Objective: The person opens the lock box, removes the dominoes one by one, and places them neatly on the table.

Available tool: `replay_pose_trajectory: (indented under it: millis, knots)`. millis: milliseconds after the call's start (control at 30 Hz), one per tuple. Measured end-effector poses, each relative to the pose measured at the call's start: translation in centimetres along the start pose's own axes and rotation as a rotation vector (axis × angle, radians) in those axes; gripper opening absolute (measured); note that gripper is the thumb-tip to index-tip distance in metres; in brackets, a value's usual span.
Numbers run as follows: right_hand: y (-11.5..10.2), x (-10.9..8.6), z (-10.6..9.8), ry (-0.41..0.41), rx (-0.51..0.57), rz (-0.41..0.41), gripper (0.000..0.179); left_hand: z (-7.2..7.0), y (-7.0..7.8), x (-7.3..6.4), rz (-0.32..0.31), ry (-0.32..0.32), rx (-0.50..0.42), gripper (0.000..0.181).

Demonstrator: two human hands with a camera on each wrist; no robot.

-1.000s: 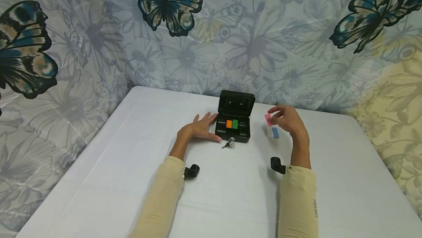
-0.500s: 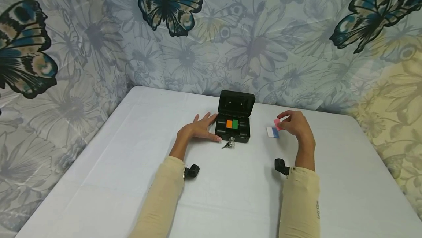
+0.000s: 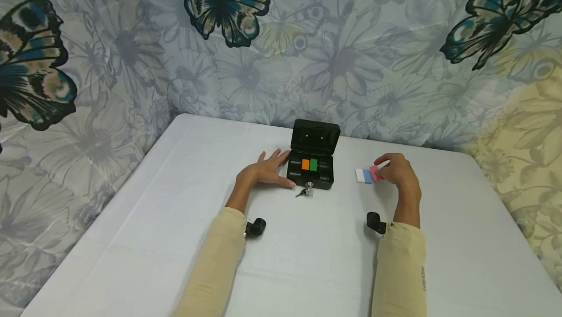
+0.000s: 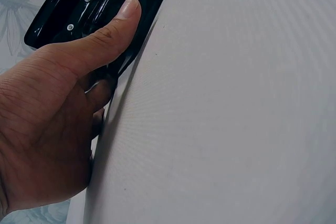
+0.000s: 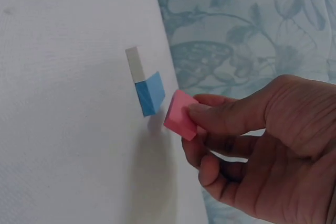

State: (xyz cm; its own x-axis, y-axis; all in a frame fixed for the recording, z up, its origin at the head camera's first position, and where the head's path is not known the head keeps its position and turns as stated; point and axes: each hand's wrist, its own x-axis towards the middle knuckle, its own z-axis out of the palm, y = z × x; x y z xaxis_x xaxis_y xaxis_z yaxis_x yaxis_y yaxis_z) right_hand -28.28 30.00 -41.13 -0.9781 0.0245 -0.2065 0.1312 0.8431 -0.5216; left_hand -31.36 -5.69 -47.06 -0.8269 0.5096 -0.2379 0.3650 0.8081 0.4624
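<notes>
My right hand (image 3: 400, 170) pinches a pink block (image 5: 179, 114) between thumb and fingers, beside a blue block (image 5: 150, 94). A white block (image 5: 135, 64) touches the blue one in a row on the table. In the right wrist view the pink block appears a little apart from the blue one. My left hand (image 3: 263, 171) rests with spread fingers against the left side of a black cash box (image 3: 326, 176), its thumb along the front in the left wrist view. The lid (image 3: 315, 137) stands up. Inside sit an orange block (image 3: 305, 164) and a green block (image 3: 313, 165), side by side.
Keys (image 3: 303, 192) hang at the lock on the front of the box. A white cloth (image 3: 307, 258) covers the table, whose back edge meets a patterned butterfly backdrop (image 3: 250, 78). Each forearm wears a small black camera (image 3: 256, 227).
My right hand has moved right and slightly toward me with the pink block, from behind the white and blue blocks to the blue one's right side. My left hand has stayed put.
</notes>
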Motion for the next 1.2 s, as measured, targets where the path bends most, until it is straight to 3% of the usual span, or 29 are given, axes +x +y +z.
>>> replay_pose_trajectory:
  millis: [533,1200]
  knots:
    - [0.43,0.65,0.33,-0.079,-0.033,0.069,0.039,-0.07,0.15,0.03,0.006,0.004,-0.014,0.107]
    - [0.09,0.46,0.31,-0.118,-0.058,0.025,0.038,-0.16,0.1,-0.12,0.004,0.003,-0.015,0.108]
